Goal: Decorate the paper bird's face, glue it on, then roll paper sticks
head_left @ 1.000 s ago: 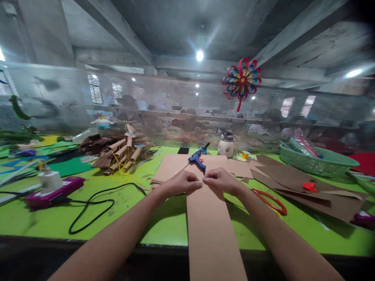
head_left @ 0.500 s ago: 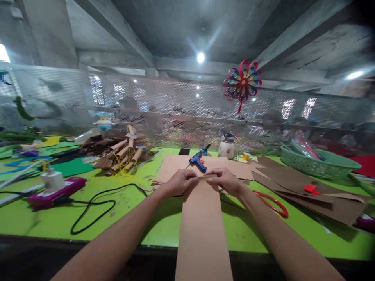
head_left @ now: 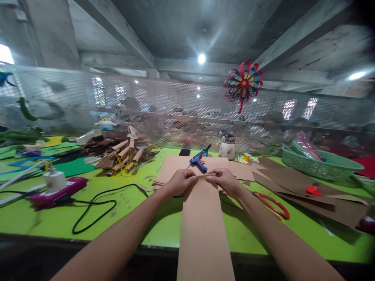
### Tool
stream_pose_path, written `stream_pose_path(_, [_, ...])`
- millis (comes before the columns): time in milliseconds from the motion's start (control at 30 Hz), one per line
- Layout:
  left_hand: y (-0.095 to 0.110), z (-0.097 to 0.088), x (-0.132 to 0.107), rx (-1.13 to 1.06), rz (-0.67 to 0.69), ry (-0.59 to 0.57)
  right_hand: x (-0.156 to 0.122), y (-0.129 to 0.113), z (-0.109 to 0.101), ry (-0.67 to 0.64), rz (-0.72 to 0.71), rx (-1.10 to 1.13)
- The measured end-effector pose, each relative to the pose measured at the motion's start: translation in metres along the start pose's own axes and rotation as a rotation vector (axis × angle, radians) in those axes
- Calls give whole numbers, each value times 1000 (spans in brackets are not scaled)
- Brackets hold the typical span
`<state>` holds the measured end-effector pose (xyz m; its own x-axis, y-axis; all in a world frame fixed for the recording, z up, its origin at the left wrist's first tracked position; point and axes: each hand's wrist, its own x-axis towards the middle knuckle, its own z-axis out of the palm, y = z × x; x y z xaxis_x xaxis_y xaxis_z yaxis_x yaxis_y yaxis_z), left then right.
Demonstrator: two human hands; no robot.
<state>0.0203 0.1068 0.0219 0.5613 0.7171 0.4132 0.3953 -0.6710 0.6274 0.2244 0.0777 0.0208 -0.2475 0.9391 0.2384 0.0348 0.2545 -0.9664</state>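
A long tan paper strip (head_left: 204,226) runs from the middle of the green table toward me and hangs past the front edge. My left hand (head_left: 183,181) pinches its far end at the left corner. At the right corner my right hand (head_left: 224,179) pinches the same end, thumb and fingers closed on it. That far edge looks folded or rolled over between the two hands. Just beyond them a blue glue gun (head_left: 199,162) lies on a stack of tan paper sheets (head_left: 172,164).
Left are a purple power strip (head_left: 60,192), its black cord (head_left: 96,201) and a pile of brown paper rolls (head_left: 123,152). Right lie red-handled scissors (head_left: 274,205), brown sheets (head_left: 293,181) and a green basket (head_left: 325,166). A jar (head_left: 227,147) stands behind, before a perforated screen (head_left: 181,113).
Both hands keep their pinch on the strip's far end, with the fingers of the right hand shifted very slightly. The whole view has moved a little.
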Motion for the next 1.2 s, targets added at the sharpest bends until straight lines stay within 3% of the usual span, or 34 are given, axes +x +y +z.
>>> stream_pose_path(200, [-6,4,1,-84,-72,10,3,3,0,71,-62,-142])
stream_pose_path(467, [1,-6,0,-287,-98,-170,2,4,-2,46,-1,-55])
stream_pose_path(667, [-1,-3,0,-72,-62,-44,0,0,-4,-28,57,16])
stream_pose_path(800, [-4,-1,1,-56,-63,-29,-3,-4,-3,-89,73,32])
stream_pose_path(1200, [10,-14,-3,-499,-117,-185,-2,-7,-10,26,75,119])
